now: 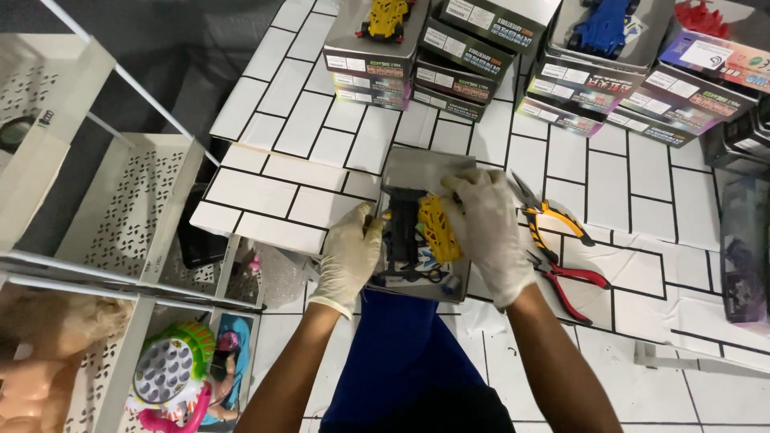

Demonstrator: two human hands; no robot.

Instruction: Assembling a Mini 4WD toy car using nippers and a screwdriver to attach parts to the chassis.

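Both my hands wear pale gloves. With my left hand (350, 255) I grip the left edge of the open grey box (423, 228), which lies on the white tiled table (626, 192) in front of me. With my right hand (485, 228) I hold the yellow toy car body (438, 228) over the box. Yellow pliers (548, 216) and red pliers (571, 281) lie just right of it.

Glossy yellow plastic car shell (438, 228); matt latex-gloved hands (484, 228).
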